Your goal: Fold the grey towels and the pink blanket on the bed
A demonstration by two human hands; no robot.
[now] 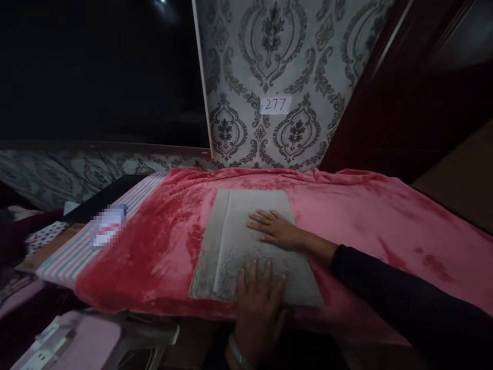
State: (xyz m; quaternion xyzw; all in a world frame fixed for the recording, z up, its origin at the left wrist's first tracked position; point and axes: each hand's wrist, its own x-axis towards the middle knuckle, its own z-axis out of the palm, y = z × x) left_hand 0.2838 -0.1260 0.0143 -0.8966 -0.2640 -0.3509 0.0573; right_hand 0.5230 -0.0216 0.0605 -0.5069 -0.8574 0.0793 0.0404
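A grey, plush-looking cloth (239, 226), folded into a rough rectangle, lies on the pink and red blanket (154, 257). A narrow strip of its lower layer shows along the left side. My left hand (260, 300) rests with spread fingers on the cloth's near edge, a light band round its wrist. Farther back and to the right, my right hand (276, 229) lies flat on the cloth, fingers apart and pointing left. Neither hand grips anything.
Striped cloth (73, 257) shows at the blanket's left edge, with a blurred item (109, 226) on it. Behind stand a patterned wall with a "277" label (276, 105) and a large dark screen (100, 72). A pink stool (94, 339) and power strip (44, 349) are lower left.
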